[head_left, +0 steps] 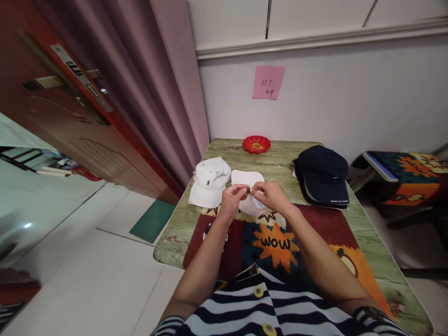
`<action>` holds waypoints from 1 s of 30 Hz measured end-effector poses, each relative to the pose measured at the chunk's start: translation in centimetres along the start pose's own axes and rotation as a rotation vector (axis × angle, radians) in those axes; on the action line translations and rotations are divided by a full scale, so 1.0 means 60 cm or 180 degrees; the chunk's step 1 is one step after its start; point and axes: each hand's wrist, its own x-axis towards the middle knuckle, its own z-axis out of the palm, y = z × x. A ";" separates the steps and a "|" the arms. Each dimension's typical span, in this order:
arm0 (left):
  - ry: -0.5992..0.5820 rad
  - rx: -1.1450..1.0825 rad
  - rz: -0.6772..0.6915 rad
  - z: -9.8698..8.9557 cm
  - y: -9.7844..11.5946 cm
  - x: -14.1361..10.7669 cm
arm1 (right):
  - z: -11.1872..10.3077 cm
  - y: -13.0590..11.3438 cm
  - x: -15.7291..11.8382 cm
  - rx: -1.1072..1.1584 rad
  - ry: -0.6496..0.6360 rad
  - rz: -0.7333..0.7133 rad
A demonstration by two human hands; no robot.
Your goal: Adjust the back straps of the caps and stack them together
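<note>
In the middle of the table lies a white cap [247, 178], brim toward the wall, with both hands over its near part. My left hand [232, 199] is closed in a pinch at the cap's strap. Fingertips of my right hand [274, 195] pinch the strap too, close to the left fingers. Between them shows a small dark metallic piece [248, 190], which looks like the strap's buckle. Much of the cap is hidden by the hands. Just left of it sits another white cap [211, 181] with a small dark blue logo.
Dark navy caps [325, 169] are stacked at the table's right side. A red scalloped dish [256, 144] stands by the wall, under a pink note [269, 82]. A colourful mat [241, 247] covers the near table [171, 235]. An open door [115, 154] and a curtain [168, 70] are at left.
</note>
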 end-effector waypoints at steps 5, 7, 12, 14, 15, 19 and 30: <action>0.0003 -0.0053 -0.0017 0.004 0.000 0.000 | 0.005 0.001 -0.007 0.0107 0.0098 0.0187; 0.0123 -0.0107 0.0004 0.002 -0.001 0.002 | 0.004 0.004 -0.014 0.0139 0.0162 0.0305; -0.0027 -0.0199 -0.0169 -0.005 -0.001 0.008 | -0.004 0.020 -0.027 0.0419 0.0156 0.0388; -0.0172 -0.0258 -0.0282 -0.005 0.000 0.008 | -0.002 0.024 -0.025 0.0442 0.0229 0.0370; -0.0237 -0.0295 -0.0334 -0.004 0.000 0.008 | -0.001 0.025 -0.022 0.0433 0.0256 0.0347; -0.0399 -0.0371 -0.0431 0.001 -0.003 0.005 | 0.008 0.018 -0.014 0.0481 0.0238 0.0298; -0.0242 -0.0455 -0.0407 -0.012 -0.002 0.008 | 0.007 0.034 -0.023 0.1069 0.0235 0.0339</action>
